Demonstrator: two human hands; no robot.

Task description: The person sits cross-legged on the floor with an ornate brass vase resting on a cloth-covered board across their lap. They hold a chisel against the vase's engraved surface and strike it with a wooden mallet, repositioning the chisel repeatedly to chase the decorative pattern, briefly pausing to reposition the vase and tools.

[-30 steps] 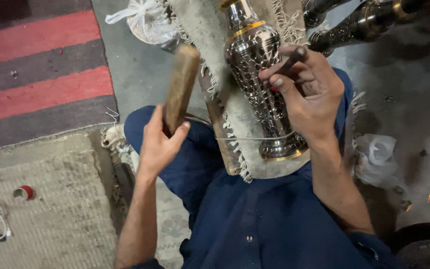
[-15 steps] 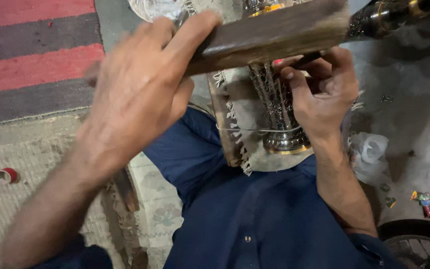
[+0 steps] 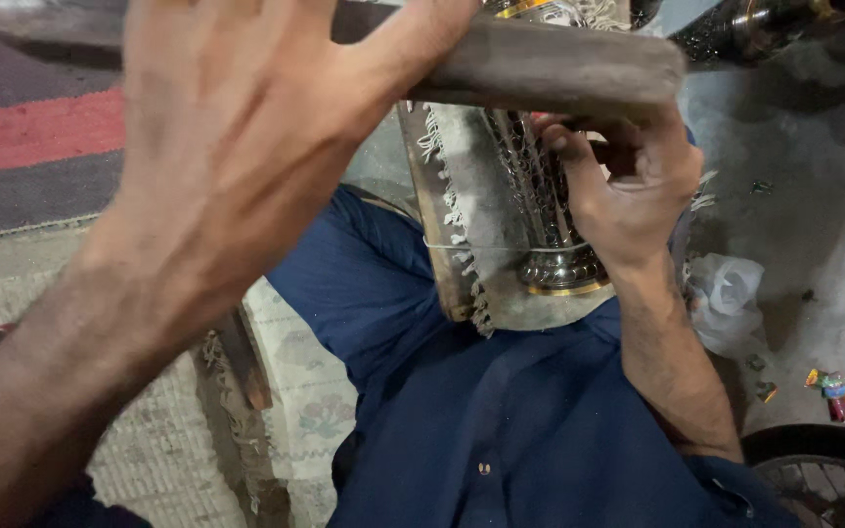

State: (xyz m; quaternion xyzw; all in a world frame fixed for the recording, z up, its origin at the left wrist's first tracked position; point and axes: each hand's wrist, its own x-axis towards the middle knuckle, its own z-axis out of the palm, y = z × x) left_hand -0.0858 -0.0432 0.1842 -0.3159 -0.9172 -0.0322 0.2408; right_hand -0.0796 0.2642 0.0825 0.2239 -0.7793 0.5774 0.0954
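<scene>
Overhead, left hand (image 3: 237, 147) grips wooden bar (image 3: 540, 68) above metal vase (image 3: 545, 196).

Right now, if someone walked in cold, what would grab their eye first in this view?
The left hand fills the upper left, blurred, gripping a thick wooden stick that lies across the top. Under the stick, the right hand presses on an ornate silver metal vessel with a gold-rimmed base, which rests on a fringed grey cloth over the person's blue-clad lap. A red and grey striped rug lies at far left.
</scene>
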